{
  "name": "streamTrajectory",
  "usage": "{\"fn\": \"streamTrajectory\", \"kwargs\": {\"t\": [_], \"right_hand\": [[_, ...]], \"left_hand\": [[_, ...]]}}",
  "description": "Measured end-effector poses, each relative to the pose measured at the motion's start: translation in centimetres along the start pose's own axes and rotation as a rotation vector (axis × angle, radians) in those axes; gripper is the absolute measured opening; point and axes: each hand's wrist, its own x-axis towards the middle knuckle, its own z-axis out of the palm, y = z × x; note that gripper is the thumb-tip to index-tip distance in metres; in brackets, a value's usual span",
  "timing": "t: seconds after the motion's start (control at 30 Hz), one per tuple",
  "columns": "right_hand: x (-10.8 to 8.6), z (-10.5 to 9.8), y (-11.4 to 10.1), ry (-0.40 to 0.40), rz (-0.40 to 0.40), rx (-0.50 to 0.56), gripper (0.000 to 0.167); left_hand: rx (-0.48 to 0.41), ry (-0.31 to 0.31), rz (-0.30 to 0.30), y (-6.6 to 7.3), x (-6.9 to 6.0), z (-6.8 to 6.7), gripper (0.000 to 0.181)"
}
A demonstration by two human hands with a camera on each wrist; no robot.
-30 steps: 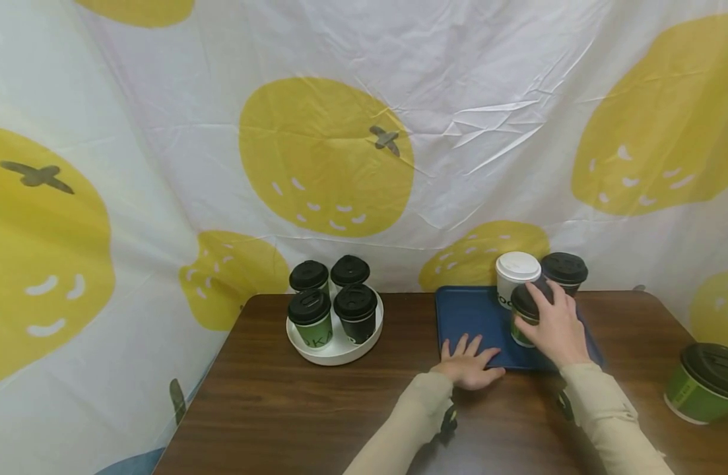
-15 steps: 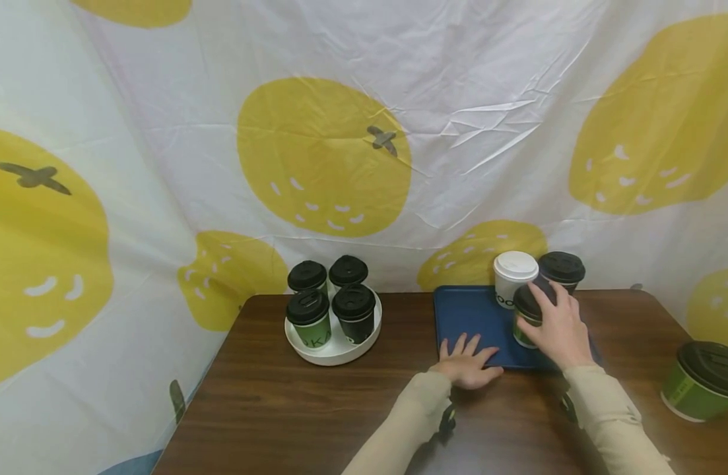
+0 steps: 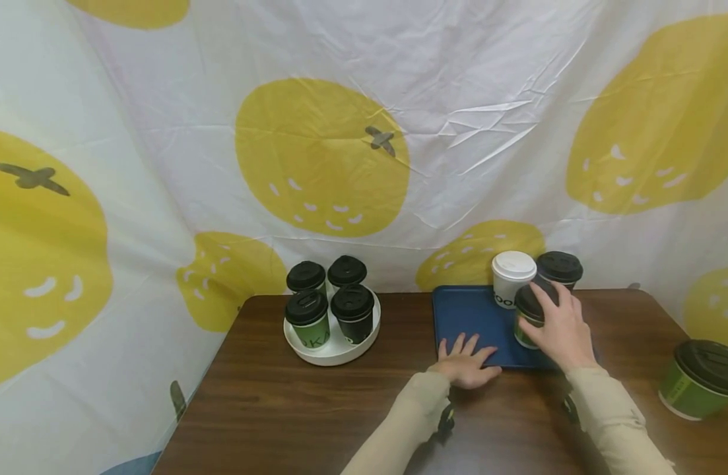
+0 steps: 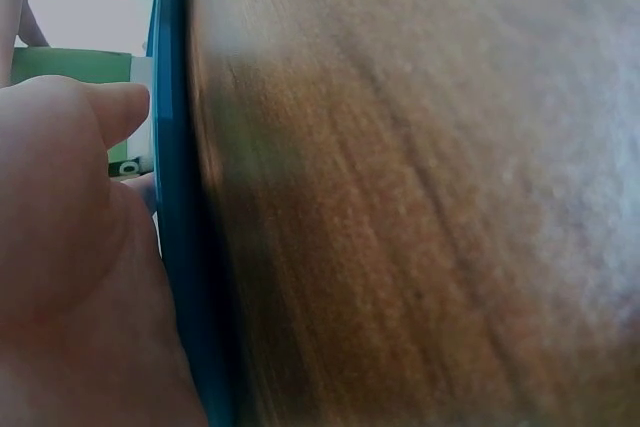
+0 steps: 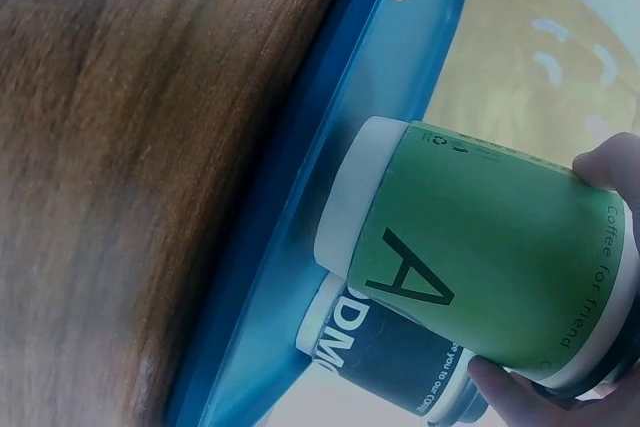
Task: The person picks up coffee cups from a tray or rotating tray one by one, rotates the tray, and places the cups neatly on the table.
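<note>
My right hand (image 3: pixel 560 330) grips a green paper coffee cup (image 5: pixel 490 247) with a black lid, thumb on one side and fingers on the other. The cup is upright at the front right part of a blue tray (image 3: pixel 467 316); its lid is partly covered by my hand. Behind it on the tray stand a white-lidded cup (image 3: pixel 506 290) and a dark cup (image 3: pixel 560 265) with a black lid. My left hand (image 3: pixel 467 369) lies with spread fingers over the tray's front left edge, holding nothing.
Left of the tray, a round white dish (image 3: pixel 325 358) bears several black-lidded cups. A larger green cup (image 3: pixel 696 386) with a black lid stands on the wooden table (image 3: pixel 292 415) at the right. A fruit-print cloth (image 3: pixel 459 99) hangs behind.
The green cup has shifted slightly to the right on the tray with my right hand. My left hand has stayed in place at the tray's edge.
</note>
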Motion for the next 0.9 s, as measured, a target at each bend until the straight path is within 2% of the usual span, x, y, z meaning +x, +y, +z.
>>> {"fn": "streamTrajectory", "kwargs": {"t": [0.23, 0.5, 0.9], "right_hand": [[-0.2, -0.5, 0.1, -0.022, 0.021, -0.003, 0.071], [-0.2, -0.8, 0.3, -0.004, 0.022, -0.006, 0.071], [-0.6, -1.2, 0.6, -0.02, 0.034, -0.019, 0.071]], "left_hand": [[0.004, -0.013, -0.006, 0.2, 0.0, -0.1, 0.058], [-0.001, -0.01, -0.002, 0.2, -0.2, -0.1, 0.058], [0.0, -0.006, 0.002, 0.2, -0.4, -0.2, 0.058]]}}
